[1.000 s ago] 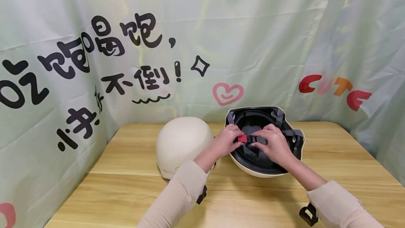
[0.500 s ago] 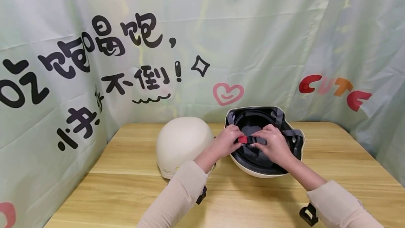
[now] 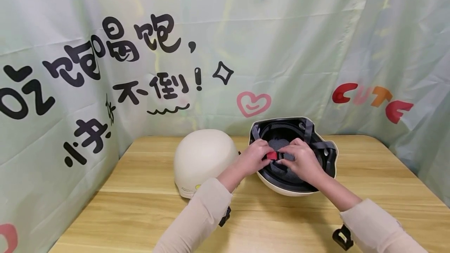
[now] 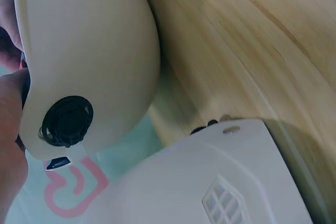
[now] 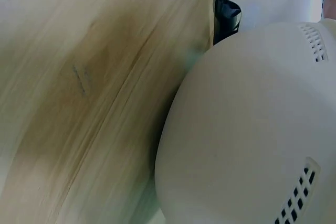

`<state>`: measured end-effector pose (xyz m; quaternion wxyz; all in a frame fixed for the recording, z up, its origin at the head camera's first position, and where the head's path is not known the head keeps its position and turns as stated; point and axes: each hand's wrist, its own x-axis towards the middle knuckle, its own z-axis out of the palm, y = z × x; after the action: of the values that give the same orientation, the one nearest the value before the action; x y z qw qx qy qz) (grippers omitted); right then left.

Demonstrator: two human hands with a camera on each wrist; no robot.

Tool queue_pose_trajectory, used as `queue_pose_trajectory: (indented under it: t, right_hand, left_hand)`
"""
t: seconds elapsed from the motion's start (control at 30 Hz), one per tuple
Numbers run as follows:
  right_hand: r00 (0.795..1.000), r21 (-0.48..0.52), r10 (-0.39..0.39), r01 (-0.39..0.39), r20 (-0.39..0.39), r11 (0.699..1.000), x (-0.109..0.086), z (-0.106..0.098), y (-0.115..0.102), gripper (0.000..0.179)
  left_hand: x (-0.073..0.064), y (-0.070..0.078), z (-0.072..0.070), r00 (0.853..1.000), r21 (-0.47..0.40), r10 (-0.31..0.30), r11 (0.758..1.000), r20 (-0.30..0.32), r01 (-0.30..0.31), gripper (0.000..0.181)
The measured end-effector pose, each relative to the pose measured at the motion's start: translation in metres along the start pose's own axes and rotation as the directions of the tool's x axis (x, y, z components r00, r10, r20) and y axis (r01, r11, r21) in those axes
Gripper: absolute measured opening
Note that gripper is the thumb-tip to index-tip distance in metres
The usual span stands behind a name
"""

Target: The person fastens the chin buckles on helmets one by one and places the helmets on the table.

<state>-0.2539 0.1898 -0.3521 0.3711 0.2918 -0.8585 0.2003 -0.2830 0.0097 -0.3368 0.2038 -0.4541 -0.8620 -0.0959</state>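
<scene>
A cream helmet (image 3: 286, 191) lies upturned on the table, its black padded inside facing up. Over its opening, my left hand (image 3: 251, 157) pinches the red part of a chin-strap buckle (image 3: 272, 155). From the other side my right hand (image 3: 304, 161) pinches the buckle's black part, which meets the red one; whether they are latched I cannot tell. The left wrist view has this helmet's outer shell (image 4: 100, 56) with a black knob (image 4: 68, 121), and part of the left hand (image 4: 10, 140). In the right wrist view the shell (image 5: 236, 129) hides most of the handwork.
A second cream helmet (image 3: 205, 157) stands dome up to the left, partly behind my left forearm. Both rest on a wooden table (image 3: 140, 214). A printed curtain (image 3: 291, 50) hangs behind. A small black clip-like object (image 3: 342, 237) shows near the right sleeve.
My hands have drawn slightly closer together at the buckle, and its red part has shifted a little to the right. The upturned helmet has tilted very slightly. The second helmet stays put.
</scene>
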Motion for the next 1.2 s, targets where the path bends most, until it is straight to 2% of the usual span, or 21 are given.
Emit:
queue_pose_trajectory:
  t: [0.17,0.3,0.4,0.47,0.57,0.67,0.73,0.83,0.9,0.97,1.03,1.1,1.2]
  right_hand:
    - [0.999,-0.027,0.025,-0.025,0.021,0.999,-0.003,-0.003,0.003,0.028]
    - [0.999,-0.055,0.035,-0.034,0.010,0.998,-0.003,-0.005,0.007,0.029]
    - [0.997,-0.058,0.081,-0.080,0.012,0.995,-0.004,-0.008,0.011,0.029]
    - [0.991,-0.049,0.124,-0.121,0.055,0.991,-0.005,-0.011,0.015,0.029]
    - [0.975,-0.061,0.153,-0.145,0.160,0.987,-0.006,-0.017,0.021,0.031]
    - [0.966,-0.071,0.146,-0.134,0.211,0.988,-0.006,-0.025,0.027,0.033]
    - [0.974,-0.064,0.143,-0.133,0.173,0.989,-0.004,-0.031,0.031,0.031]
    - [0.980,-0.039,0.183,-0.180,0.075,0.983,0.000,-0.045,0.037,0.027]
    - [0.970,-0.035,0.240,-0.239,0.030,0.970,0.004,-0.055,0.041,0.024]
    - [0.944,-0.046,0.329,-0.328,0.029,0.944,0.009,-0.066,0.046,0.027]
    - [0.897,-0.064,0.434,-0.430,0.082,0.901,0.015,-0.076,0.052,0.037]
    - [0.827,-0.091,0.532,-0.525,0.181,0.846,0.021,-0.083,0.060,0.051]
    - [0.705,-0.170,0.611,-0.595,0.360,0.786,0.028,-0.090,0.072,0.070]
  left_hand:
    - [0.001,0.002,0.001,0.999,0.047,-0.007,0.999,0.036,0.005,0.022]
    - [0.001,0.002,0.000,1.000,0.103,0.025,0.994,0.008,-0.026,0.035]
    - [0.000,0.001,-0.002,1.000,0.108,0.018,0.994,-0.022,-0.016,0.044]
    - [0.000,0.001,-0.003,0.999,0.070,-0.015,0.997,-0.043,0.018,0.048]
    - [0.000,0.001,-0.005,0.994,-0.023,-0.084,0.996,-0.071,0.082,0.050]
    - [0.000,0.001,-0.007,0.979,-0.148,-0.185,0.974,-0.089,0.171,0.051]
    - [0.002,0.000,-0.010,0.961,-0.241,-0.259,0.943,-0.102,0.228,0.051]
    - [0.005,-0.003,-0.015,0.925,-0.352,-0.368,0.882,-0.096,0.315,0.049]
    - [0.008,-0.006,-0.020,0.900,-0.402,-0.429,0.840,-0.081,0.364,0.048]
    - [0.011,-0.010,-0.023,0.872,-0.433,-0.489,0.795,-0.041,0.425,0.048]
    - [0.014,-0.014,-0.026,0.836,-0.461,-0.548,0.739,0.013,0.491,0.047]
    - [0.017,-0.018,-0.028,0.791,-0.502,-0.607,0.663,0.072,0.555,0.046]
    - [0.020,-0.022,-0.029,0.700,-0.560,-0.696,0.521,0.158,0.645,0.045]
